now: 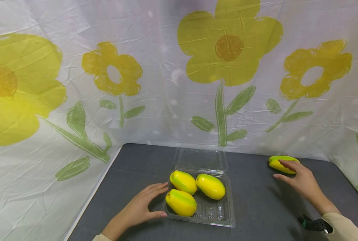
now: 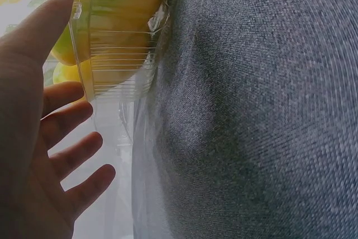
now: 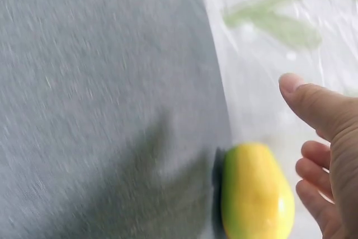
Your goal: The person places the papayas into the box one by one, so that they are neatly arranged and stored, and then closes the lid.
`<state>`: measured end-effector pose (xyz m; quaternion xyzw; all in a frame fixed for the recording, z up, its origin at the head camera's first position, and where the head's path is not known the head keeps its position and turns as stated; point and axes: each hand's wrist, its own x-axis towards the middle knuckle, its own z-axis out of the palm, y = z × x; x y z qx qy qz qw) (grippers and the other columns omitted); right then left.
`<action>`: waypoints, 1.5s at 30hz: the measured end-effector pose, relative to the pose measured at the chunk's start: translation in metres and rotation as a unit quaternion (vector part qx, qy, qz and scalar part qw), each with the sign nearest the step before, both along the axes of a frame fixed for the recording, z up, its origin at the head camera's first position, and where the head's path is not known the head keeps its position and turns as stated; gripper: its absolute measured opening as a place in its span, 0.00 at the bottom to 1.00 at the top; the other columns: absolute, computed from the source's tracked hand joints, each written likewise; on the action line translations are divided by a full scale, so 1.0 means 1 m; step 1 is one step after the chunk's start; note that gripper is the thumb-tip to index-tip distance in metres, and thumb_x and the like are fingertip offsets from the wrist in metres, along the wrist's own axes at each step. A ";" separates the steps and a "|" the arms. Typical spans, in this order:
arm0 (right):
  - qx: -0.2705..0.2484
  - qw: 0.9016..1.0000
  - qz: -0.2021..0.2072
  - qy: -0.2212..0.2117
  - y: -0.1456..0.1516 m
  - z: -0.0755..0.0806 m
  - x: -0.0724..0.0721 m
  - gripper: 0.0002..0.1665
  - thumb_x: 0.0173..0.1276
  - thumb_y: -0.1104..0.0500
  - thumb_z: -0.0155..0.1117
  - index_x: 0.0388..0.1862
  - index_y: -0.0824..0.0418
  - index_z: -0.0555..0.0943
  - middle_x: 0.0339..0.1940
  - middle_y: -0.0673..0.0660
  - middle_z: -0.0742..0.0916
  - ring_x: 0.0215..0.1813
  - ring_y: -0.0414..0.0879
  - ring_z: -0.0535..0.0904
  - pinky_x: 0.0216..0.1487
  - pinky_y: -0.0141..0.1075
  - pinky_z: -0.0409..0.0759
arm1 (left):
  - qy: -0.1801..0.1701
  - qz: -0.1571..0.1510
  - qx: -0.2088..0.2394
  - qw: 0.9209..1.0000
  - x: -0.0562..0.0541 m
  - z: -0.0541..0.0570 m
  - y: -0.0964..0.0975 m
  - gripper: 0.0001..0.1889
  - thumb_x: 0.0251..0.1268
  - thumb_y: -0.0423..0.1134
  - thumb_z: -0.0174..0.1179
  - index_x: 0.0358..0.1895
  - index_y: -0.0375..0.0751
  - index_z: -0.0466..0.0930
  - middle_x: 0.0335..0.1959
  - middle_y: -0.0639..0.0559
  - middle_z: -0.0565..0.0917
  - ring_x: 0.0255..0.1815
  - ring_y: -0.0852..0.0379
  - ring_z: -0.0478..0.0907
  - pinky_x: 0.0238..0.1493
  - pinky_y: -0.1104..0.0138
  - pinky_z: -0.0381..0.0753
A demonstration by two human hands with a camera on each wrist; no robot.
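Observation:
Three yellow-green mangoes, one of them the front-left mango (image 1: 181, 203), lie in a clear plastic clamshell box (image 1: 218, 214) whose lid (image 1: 200, 159) is folded back. My left hand (image 1: 139, 205) is at the box's left side, fingers spread, thumb near the front corner. In the left wrist view the thumb and fingertips of the left hand (image 2: 50, 110) are right at the box's ribbed wall (image 2: 120, 54). A further mango (image 1: 282, 164) lies at the table's back right. Over it reaches my right hand (image 1: 305, 184), thumb and fingers apart; the right wrist view shows this mango (image 3: 256, 194) below the thumb.
The dark grey table (image 1: 148, 160) ends at a white cloth backdrop (image 1: 163, 110) printed with yellow flowers. A dark band (image 1: 315, 223) circles my right wrist.

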<state>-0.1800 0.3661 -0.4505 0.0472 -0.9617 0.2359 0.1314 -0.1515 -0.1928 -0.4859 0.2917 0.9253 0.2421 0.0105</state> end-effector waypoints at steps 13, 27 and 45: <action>0.001 1.000 -0.014 0.012 0.034 -0.011 -0.021 0.42 0.63 0.45 0.71 0.67 0.68 0.72 0.61 0.75 0.73 0.59 0.74 0.68 0.51 0.68 0.67 | 0.003 -0.002 0.004 1.000 -0.001 0.000 0.000 0.46 0.51 0.77 0.57 0.73 0.59 0.67 0.77 0.66 0.64 0.77 0.52 0.64 0.69 0.45 0.73; 0.022 0.997 -0.018 -0.068 0.060 -0.012 -0.038 0.51 0.63 0.40 0.70 0.72 0.71 0.64 0.64 0.81 0.67 0.61 0.78 0.63 0.54 0.71 0.64 | -0.002 -0.004 0.003 1.000 -0.002 0.001 0.001 0.46 0.50 0.77 0.57 0.73 0.58 0.67 0.77 0.65 0.64 0.77 0.52 0.63 0.69 0.45 0.72; 0.043 0.995 -0.018 -0.084 0.069 -0.017 -0.043 0.52 0.60 0.41 0.73 0.70 0.73 0.65 0.63 0.83 0.69 0.60 0.79 0.65 0.55 0.71 0.65 | 0.002 -0.005 0.006 1.000 0.000 0.000 0.000 0.46 0.51 0.76 0.57 0.73 0.58 0.67 0.77 0.64 0.64 0.77 0.51 0.64 0.69 0.45 0.73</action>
